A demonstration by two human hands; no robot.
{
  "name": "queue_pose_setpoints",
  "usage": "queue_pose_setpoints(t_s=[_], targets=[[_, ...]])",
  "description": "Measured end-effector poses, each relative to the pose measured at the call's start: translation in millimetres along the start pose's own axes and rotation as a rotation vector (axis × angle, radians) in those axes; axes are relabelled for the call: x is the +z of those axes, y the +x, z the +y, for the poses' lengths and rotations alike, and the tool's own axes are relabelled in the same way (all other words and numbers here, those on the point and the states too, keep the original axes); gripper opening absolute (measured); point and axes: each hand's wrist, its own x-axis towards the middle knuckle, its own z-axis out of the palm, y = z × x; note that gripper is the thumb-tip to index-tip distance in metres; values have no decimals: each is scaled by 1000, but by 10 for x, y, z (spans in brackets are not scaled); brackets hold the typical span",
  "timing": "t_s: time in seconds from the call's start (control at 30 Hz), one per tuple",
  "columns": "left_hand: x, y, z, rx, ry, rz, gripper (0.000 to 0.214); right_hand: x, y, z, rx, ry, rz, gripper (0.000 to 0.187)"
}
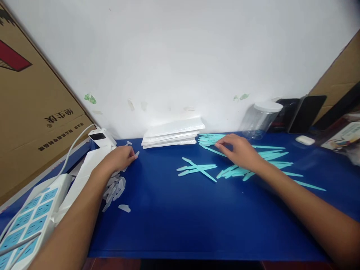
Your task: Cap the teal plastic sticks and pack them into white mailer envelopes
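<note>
My left hand (122, 157) pinches a small translucent blade cap (137, 154) at the left side of the table. Below that hand lies a loose heap of similar caps (115, 189), with a single cap (124, 208) apart from it. Over the turquoise eyebrow razors, my right hand (237, 150) has thumb and fingertips closed on the handle of one razor (212, 150). A dense bundle of razors (209, 139) lies behind its fingertips. Beneath and right of the wrist more razors (270, 154) are spread. Three capped razors (197, 168) lie crossed between my hands.
White flat packs (173, 133) are stacked against the wall. A clear lidded jar (260, 120), a dark phone-like slab (307, 114) and a white case (305, 140) stand at the back right. A power strip (30, 221) and a white device (101, 138) with cable line the left edge.
</note>
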Motion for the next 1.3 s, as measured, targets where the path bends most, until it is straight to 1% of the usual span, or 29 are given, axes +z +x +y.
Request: queue_pose_setpoints(t_s=[0.1, 0.17, 0.27, 0.33, 0.43, 0.47, 0.53, 0.63, 0.7, 0.8, 0.9, 1.03, 1.2, 1.3], targets=[[-14, -67, 162, 99, -81, -24, 29, -42, 9, 87, 36, -54, -28, 29], [-32, -113, 272, 162, -160, -6, 31, -64, 9, 140, 55, -91, -67, 28], [-65, -175, 454, 252, -336, 59, 33, -58, -2, 189, 49, -97, -157, 23], [-75, -215, 590, 308, -495, 68, 38, -23, -13, 206, 52, -63, -193, 22], [-43, -271, 797, 385, -749, 25, 54, 47, -31, 220, 77, -21, -190, 24], [-19, -287, 861, 405, -825, 6, 56, 64, -36, 216, 83, -13, -188, 25], [42, -316, 978, 424, -949, -32, 53, 77, -43, 182, 90, 7, -191, 27], [136, -350, 1125, 397, -1075, -63, 45, 44, -46, 44, 90, 40, -200, 27], [186, -368, 1203, 373, -1120, -50, 42, 4, -48, -97, 107, 115, -213, 26], [234, -387, 1284, 352, -1127, -3, 41, -39, -63, -316, 134, 282, -228, 25], [249, -404, 1320, 341, -1101, 41, 41, -42, -85, -464, 113, 376, -239, 24], [236, -427, 1334, 316, -1090, 59, 42, -6, -109, -530, 93, 422, -272, 23], [242, -450, 1364, 311, -1129, 12, 42, 28, -133, -534, 78, 418, -254, 23], [251, -454, 1384, 314, -1137, 10, 41, 23, -134, -536, 61, 416, -233, 22]])
